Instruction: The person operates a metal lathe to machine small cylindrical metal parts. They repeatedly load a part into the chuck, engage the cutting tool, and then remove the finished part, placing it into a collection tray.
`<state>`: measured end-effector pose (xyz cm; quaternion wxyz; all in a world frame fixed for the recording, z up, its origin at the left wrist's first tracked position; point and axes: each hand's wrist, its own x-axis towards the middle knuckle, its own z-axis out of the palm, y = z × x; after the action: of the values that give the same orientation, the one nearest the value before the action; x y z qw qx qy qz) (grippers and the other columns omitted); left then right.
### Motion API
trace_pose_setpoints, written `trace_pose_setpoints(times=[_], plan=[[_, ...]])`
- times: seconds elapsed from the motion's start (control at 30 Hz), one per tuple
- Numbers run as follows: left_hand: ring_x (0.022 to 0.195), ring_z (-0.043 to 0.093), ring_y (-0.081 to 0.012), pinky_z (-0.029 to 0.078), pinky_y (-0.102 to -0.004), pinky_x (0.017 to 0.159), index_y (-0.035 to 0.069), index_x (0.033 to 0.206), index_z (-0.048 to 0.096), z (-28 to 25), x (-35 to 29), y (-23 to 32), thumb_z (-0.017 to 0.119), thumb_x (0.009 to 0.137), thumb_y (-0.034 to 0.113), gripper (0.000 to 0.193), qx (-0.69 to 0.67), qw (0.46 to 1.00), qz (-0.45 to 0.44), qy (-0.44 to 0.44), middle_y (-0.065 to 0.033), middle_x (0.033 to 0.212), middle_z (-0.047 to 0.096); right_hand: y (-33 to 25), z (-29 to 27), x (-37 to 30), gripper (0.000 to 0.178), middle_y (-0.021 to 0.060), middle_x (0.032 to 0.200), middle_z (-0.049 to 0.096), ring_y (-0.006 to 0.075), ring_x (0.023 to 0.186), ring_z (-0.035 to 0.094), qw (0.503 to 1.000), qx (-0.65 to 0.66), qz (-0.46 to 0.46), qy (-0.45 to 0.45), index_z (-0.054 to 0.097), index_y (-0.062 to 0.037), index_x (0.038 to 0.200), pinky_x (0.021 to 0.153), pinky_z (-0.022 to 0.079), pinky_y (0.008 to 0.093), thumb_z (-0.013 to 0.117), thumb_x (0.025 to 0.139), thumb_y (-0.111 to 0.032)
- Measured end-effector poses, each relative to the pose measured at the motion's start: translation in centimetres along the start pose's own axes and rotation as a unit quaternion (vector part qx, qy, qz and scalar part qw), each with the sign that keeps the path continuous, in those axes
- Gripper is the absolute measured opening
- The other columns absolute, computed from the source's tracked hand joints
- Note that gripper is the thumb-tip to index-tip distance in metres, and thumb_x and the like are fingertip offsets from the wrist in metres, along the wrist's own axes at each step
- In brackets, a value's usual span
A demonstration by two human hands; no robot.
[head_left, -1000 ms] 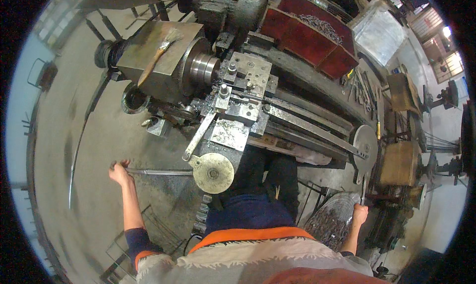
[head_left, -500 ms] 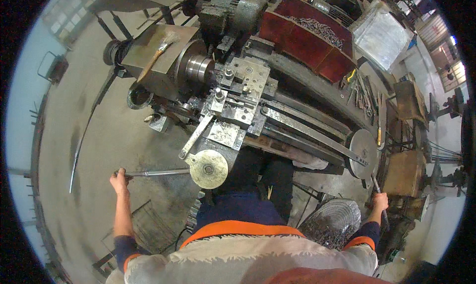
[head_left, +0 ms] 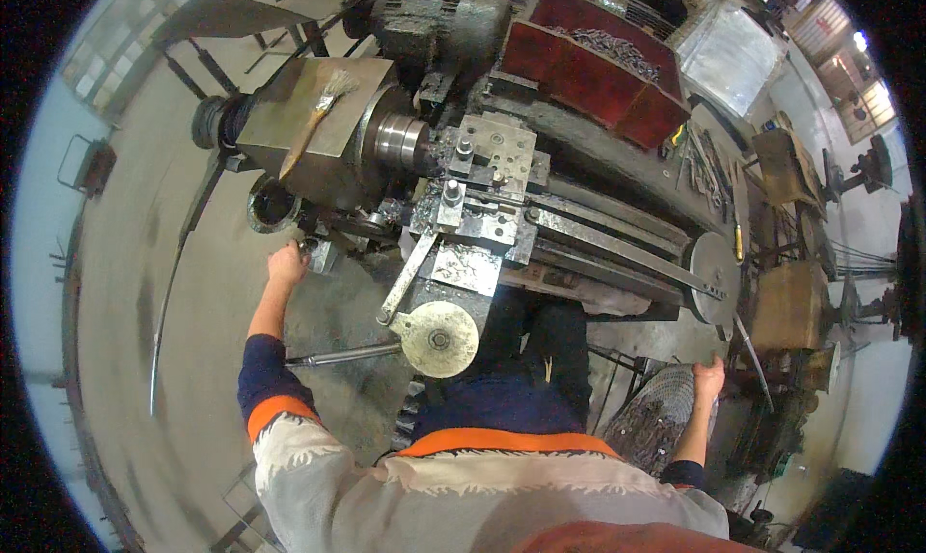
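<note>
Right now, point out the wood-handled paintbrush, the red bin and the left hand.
Wood-handled paintbrush (head_left: 311, 126), head view: on the wooden handle.
Red bin (head_left: 590, 89), head view: on the outer near wall.
Left hand (head_left: 285, 264), head view: middle of the hand.

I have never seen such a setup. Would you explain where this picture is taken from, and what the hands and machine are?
A camera worn on the person's head looks down; its wide lens bends edges. There is no robot: the left hand and right hand are bare. Ahead stands a metalworking machine. A brush lies on its flat top; a red box beyond holds small metal pieces. The left hand is by a metal block at the machine's left, the right hand beside a basket of scraps. What either holds, if anything, is hard to tell.
</note>
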<state>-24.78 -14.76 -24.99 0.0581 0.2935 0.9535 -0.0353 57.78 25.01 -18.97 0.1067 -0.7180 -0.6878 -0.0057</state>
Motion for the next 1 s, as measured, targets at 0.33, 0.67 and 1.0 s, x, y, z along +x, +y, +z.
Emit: trace_pose_setpoints(times=[0.33,0.67,1.0], plan=[[0.086,0.06,-0.0354,0.048,-0.044,0.075,0.0,0.099,0.053,4.5,1.2,0.7,0.057,0.074,0.027,0.036,-0.107,0.99,-0.047,-0.074,-0.0196,0.096,0.061,-6.9,-3.9,0.0,0.034,0.0204,0.086,0.064,0.0319,0.082,0.062,0.995,0.084,-0.036,-0.027,0.066,-0.0005,0.09,0.075,0.048,0.0351,0.061,0.06,-0.017],[0.088,0.059,-0.0325,0.047,-0.0429,0.074,0.006,0.096,0.056,1.1,-0.7,-2.9,0.061,0.075,0.031,0.034,-0.1,0.994,0.027,-0.046,-0.017,0.095,0.061,-27.8,-13.4,6.2,0.037,0.0153,0.091,0.064,0.0262,0.085,0.062,0.94,0.182,-0.29,0.014,0.065,-0.0037,0.095,0.08,0.046,0.0327,0.06,0.06,-0.014],[0.086,0.059,-0.0326,0.046,-0.0414,0.073,0.005,0.102,0.058,-18.8,-12.7,-17.6,0.055,0.081,0.034,0.036,-0.009,0.947,-0.152,0.282,-0.0162,0.09,0.062,-59.9,-14.7,-4.8,0.033,0.0163,0.085,0.063,0.0275,0.081,0.061,0.717,0.236,-0.633,-0.171,0.067,-0.0041,0.086,0.076,0.046,0.0325,0.058,0.058,-0.019]])
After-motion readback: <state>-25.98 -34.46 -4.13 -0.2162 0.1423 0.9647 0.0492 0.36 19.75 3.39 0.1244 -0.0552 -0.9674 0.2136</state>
